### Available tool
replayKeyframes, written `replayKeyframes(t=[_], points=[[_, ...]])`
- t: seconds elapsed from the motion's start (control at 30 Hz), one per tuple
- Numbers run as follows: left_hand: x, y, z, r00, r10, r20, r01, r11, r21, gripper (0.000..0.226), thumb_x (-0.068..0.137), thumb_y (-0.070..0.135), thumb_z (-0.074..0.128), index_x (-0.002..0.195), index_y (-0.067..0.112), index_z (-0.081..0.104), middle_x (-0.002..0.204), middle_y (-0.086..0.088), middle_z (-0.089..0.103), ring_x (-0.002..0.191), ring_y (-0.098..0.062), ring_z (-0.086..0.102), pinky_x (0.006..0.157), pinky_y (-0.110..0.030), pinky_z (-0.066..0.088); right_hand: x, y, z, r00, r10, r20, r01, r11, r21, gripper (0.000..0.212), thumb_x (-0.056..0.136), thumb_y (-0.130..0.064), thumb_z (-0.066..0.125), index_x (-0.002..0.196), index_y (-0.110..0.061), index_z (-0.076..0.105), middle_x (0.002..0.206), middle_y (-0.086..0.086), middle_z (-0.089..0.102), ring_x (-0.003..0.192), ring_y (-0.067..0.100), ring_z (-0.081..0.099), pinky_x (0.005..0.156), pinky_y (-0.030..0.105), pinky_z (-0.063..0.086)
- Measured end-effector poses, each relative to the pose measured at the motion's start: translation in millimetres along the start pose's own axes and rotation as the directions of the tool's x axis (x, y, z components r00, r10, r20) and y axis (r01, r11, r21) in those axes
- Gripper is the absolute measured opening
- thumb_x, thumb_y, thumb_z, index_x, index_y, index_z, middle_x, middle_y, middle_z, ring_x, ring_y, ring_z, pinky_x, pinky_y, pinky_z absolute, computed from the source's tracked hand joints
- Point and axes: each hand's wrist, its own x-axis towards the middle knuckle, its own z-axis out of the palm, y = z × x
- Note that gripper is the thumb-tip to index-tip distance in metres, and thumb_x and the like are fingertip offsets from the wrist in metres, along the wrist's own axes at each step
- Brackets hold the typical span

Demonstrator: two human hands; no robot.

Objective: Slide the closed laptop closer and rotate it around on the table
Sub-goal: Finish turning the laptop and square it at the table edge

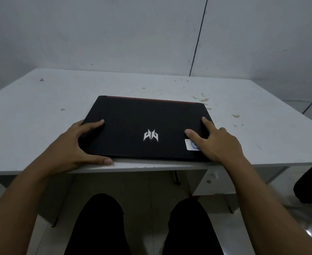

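Note:
A closed black laptop [144, 118] with a silver logo and a red strip along its far edge lies flat near the front edge of the white table [41, 115]. My left hand [76, 146] grips its left side, fingers on the lid and thumb along the front edge. My right hand [216, 144] rests on the lid's near right corner, fingers spread on top, partly covering a small white sticker [190, 145].
The tabletop carries brown stains [203, 99] at the back right. A grey wall stands close behind the table. My knees [103, 218] are under the front edge. A dark object [309, 184] sits on the floor at the right.

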Motion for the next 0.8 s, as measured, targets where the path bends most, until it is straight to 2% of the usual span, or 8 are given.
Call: replayKeyframes(t=[0.07,0.17,0.27,0.33,0.4,0.47,0.6,0.8], points=[[0.2,-3.5,-3.1,1.0,0.009,0.01,-0.009,1.0,-0.013,0.12,0.039,0.079,0.086,0.148,0.055,0.041,0.151,0.019,0.04,0.136,-0.01,0.045,0.107,-0.035,0.042,-7.6,-1.1,5.9,0.999,0.005,-0.048,-0.004,1.0,0.017,0.092,0.08,-0.089,0.03,0.159,-0.042,0.021,0.132,0.014,0.052,0.119,0.033,0.055,0.093,0.043,0.045],[0.5,-5.5,-2.6,1.0,0.011,0.004,-0.011,1.0,-0.011,0.122,0.037,0.08,0.086,0.148,0.055,0.041,0.151,0.018,0.041,0.136,-0.011,0.046,0.11,-0.039,0.043,-14.3,1.0,8.4,0.991,0.042,-0.124,-0.023,0.989,0.147,0.088,0.081,-0.086,0.039,0.155,-0.039,0.034,0.132,0.014,0.053,0.122,0.033,0.052,0.097,0.044,0.044],[-0.3,-5.3,-1.5,1.0,0.024,-0.011,-0.024,1.0,0.01,0.121,0.039,0.082,0.083,0.148,0.055,0.04,0.149,0.017,0.042,0.135,-0.011,0.046,0.109,-0.039,0.043,-27.7,6.3,10.4,0.977,0.018,-0.215,0.02,0.984,0.175,0.088,0.077,-0.088,0.04,0.15,-0.039,0.046,0.131,0.012,0.053,0.124,0.031,0.047,0.102,0.046,0.037],[-1.3,-3.1,-1.2,1.0,0.016,-0.014,-0.016,1.0,0.019,0.121,0.039,0.085,0.081,0.149,0.055,0.039,0.15,0.017,0.041,0.134,-0.01,0.045,0.108,-0.038,0.043,-40.9,15.2,11.7,0.984,-0.058,-0.171,0.098,0.966,0.237,0.096,0.065,-0.095,0.047,0.147,-0.045,0.047,0.133,0.005,0.047,0.126,0.026,0.044,0.107,0.045,0.035],[-3.1,-1.3,0.4,1.0,0.007,-0.021,-0.006,0.999,0.034,0.122,0.039,0.088,0.078,0.15,0.055,0.037,0.151,0.017,0.039,0.132,-0.009,0.045,0.105,-0.036,0.043,-49.6,24.6,8.0,0.988,-0.137,-0.065,0.151,0.929,0.337,0.114,0.047,-0.095,0.065,0.149,-0.049,0.041,0.141,-0.002,0.04,0.13,0.021,0.042,0.108,0.044,0.041],[-6.8,2.0,3.9,1.0,-0.007,-0.028,0.009,0.999,0.053,0.124,0.039,0.09,0.076,0.151,0.055,0.035,0.153,0.016,0.037,0.131,-0.01,0.044,0.103,-0.034,0.043,-52.0,30.5,5.9,0.979,-0.2,-0.025,0.197,0.92,0.338,0.128,0.038,-0.089,0.075,0.152,-0.046,0.038,0.145,-0.007,0.038,0.128,0.012,0.04,0.104,0.035,0.044],[-17.0,9.2,11.6,0.999,-0.027,-0.047,0.031,0.995,0.092,0.131,0.036,0.09,0.075,0.154,0.053,0.03,0.158,0.012,0.033,0.137,-0.015,0.043,0.103,-0.034,0.042,-50.3,28.8,8.5,0.97,-0.206,-0.129,0.239,0.909,0.342,0.13,0.034,-0.081,0.079,0.151,-0.04,0.042,0.143,-0.008,0.043,0.117,0.002,0.037,0.096,0.031,0.046],[-23.3,14.4,15.4,0.996,-0.029,-0.079,0.038,0.993,0.116,0.137,0.032,0.093,0.072,0.155,0.05,0.03,0.16,0.01,0.032,0.14,-0.018,0.043,0.108,-0.042,0.041,-52.0,32.6,11.1,0.955,-0.234,-0.184,0.287,0.89,0.354,0.126,0.034,-0.079,0.081,0.149,-0.038,0.048,0.135,-0.011,0.049,0.115,0.004,0.046,0.09,0.026,0.048]])
